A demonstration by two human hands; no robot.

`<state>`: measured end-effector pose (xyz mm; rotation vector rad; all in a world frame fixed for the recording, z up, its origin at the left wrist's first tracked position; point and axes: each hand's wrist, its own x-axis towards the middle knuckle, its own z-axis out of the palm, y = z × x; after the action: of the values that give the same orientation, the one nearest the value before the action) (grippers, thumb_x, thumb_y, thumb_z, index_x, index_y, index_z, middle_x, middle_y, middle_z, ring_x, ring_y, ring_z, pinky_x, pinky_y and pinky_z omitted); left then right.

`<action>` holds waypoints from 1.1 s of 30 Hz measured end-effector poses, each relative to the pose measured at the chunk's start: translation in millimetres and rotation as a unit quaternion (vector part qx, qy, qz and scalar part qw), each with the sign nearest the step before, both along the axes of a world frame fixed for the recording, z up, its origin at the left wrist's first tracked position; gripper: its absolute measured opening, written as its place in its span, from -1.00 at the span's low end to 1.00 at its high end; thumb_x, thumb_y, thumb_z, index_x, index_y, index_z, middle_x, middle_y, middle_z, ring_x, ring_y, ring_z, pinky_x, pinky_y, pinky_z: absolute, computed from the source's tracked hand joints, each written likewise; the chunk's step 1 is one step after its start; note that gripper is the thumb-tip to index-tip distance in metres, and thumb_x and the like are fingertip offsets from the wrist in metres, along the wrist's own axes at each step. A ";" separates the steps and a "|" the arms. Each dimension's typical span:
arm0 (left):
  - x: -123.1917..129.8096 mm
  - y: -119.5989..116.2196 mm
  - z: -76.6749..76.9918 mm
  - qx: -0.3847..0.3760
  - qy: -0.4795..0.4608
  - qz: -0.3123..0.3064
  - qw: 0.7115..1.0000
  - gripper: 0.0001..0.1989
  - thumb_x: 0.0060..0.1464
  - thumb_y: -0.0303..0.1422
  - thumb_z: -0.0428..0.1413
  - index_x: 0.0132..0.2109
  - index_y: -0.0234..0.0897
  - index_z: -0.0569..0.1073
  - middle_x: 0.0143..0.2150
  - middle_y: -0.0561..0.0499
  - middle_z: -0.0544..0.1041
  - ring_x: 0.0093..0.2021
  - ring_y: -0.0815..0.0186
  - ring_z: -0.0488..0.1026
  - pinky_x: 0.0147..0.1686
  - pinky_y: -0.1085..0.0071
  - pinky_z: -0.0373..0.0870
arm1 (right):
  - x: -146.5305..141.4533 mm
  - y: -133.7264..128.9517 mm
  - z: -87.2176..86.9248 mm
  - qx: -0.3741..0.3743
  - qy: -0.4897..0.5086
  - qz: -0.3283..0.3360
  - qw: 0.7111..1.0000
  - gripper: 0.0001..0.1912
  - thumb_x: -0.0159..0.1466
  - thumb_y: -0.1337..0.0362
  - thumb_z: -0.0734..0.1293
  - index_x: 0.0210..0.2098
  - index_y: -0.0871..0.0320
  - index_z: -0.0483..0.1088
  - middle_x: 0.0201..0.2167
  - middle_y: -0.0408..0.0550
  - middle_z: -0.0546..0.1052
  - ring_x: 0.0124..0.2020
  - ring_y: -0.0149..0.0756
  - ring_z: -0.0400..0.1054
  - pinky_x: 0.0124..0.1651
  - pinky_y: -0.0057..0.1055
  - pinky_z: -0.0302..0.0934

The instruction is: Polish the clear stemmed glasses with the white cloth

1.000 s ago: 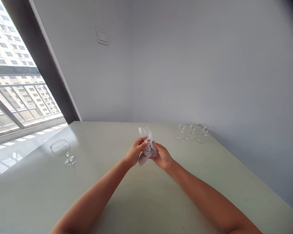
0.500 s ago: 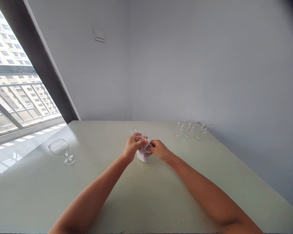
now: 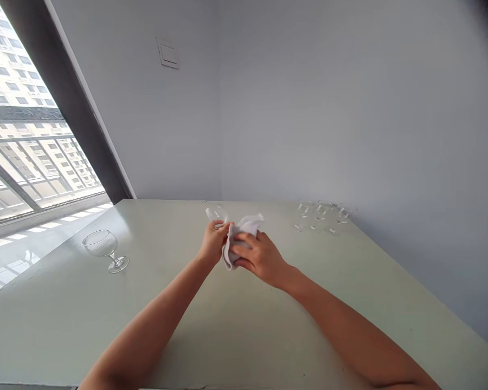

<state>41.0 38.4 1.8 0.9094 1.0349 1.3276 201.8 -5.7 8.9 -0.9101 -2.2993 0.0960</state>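
Note:
Near the middle of the table, my left hand (image 3: 214, 239) is closed on a clear stemmed glass (image 3: 217, 214), whose bowl shows beyond the fingers. My right hand (image 3: 258, 252) presses a white cloth (image 3: 244, 230) with bent fingers, just right of my left hand. The cloth is bunched and covers the near part of the glass, so the stem and foot are hidden.
A clear stemmed glass (image 3: 101, 245) stands on the left of the pale green table (image 3: 236, 330). Three more glasses (image 3: 319, 212) stand in a group at the back right, by the grey wall (image 3: 329, 108). A window (image 3: 28, 119) is at the far left.
The glass bowl has tipped left and shows more clearly. The cloth has spread up and to the right, my right hand has turned over it, and my left hand has shifted slightly left.

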 end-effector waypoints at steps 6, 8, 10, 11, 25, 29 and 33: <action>10.1 -17.7 9.7 -0.038 -0.043 -0.089 0.994 -0.60 -0.24 -0.24 0.25 -0.27 -0.29 0.28 -0.52 0.12 0.35 -0.56 0.47 0.30 -0.58 0.52 0.23 | -6.2 -2.2 -11.6 -0.045 0.015 0.037 0.998 -0.75 0.25 0.29 0.13 -0.23 -0.05 0.42 -0.30 -0.08 0.31 -0.34 -0.31 0.17 -0.36 -0.39 0.06; 10.8 -21.1 14.3 -0.040 -0.056 -0.106 0.992 -0.62 -0.23 -0.23 0.25 -0.30 -0.29 0.29 -0.56 0.14 0.32 -0.58 0.47 0.28 -0.60 0.54 0.20 | -2.7 -0.6 -7.8 -0.101 0.099 0.068 0.988 -0.80 0.24 0.23 0.17 -0.29 -0.01 0.44 -0.33 -0.10 0.26 -0.39 -0.37 0.15 -0.35 -0.41 0.09; 11.0 -22.5 16.9 -0.037 -0.085 -0.123 0.988 -0.65 -0.21 -0.23 0.24 -0.34 -0.30 0.28 -0.58 0.15 0.29 -0.59 0.49 0.26 -0.61 0.55 0.18 | -0.5 0.4 -2.4 -0.163 0.188 0.098 0.964 -0.84 0.20 0.21 0.23 -0.35 0.02 0.45 -0.37 -0.11 0.23 -0.40 -0.39 0.15 -0.34 -0.41 0.11; 11.1 -22.8 17.5 -0.032 -0.105 -0.131 0.985 -0.66 -0.20 -0.23 0.24 -0.37 -0.31 0.28 -0.59 0.16 0.27 -0.60 0.50 0.24 -0.61 0.55 0.17 | -0.2 0.8 -0.2 -0.200 0.232 0.112 0.945 -0.87 0.18 0.21 0.26 -0.37 0.03 0.46 -0.38 -0.12 0.22 -0.38 -0.38 0.15 -0.35 -0.42 0.11; 15.3 -26.0 27.8 0.053 -0.256 -0.078 0.962 -0.79 -0.11 -0.35 0.20 -0.38 -0.29 0.29 -0.40 0.11 0.33 -0.51 0.56 0.24 -0.49 0.59 0.24 | -13.6 22.3 -25.9 -0.502 0.632 0.073 0.585 -0.77 -0.10 0.23 0.46 -0.47 0.15 0.39 -0.57 -0.20 0.34 -0.57 -0.48 0.11 -0.56 -0.51 0.00; 10.4 -18.5 21.6 0.108 -0.215 -0.006 0.971 -0.74 -0.13 -0.40 0.21 -0.31 -0.26 0.27 -0.37 0.12 0.38 -0.44 0.54 0.32 -0.38 0.57 0.27 | -8.6 31.8 -28.1 -0.497 0.668 0.045 0.552 -0.79 -0.04 0.19 0.43 -0.45 0.13 0.38 -0.58 -0.22 0.33 -0.58 -0.49 0.11 -0.55 -0.52 0.03; 18.7 -23.9 7.5 0.187 -0.085 0.075 0.976 -0.69 -0.09 -0.35 0.18 -0.21 -0.19 0.22 -0.32 0.10 0.43 -0.42 0.48 0.36 -0.28 0.46 0.30 | -13.9 19.1 -21.3 -0.476 0.614 0.069 0.625 -0.79 0.04 0.14 0.36 -0.46 0.15 0.36 -0.54 -0.19 0.31 -0.53 -0.45 0.13 -0.50 -0.48 0.07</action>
<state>59.7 14.5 9.3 0.9870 0.7432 1.7337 187.9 13.4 -12.3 -0.6792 -0.8292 1.5856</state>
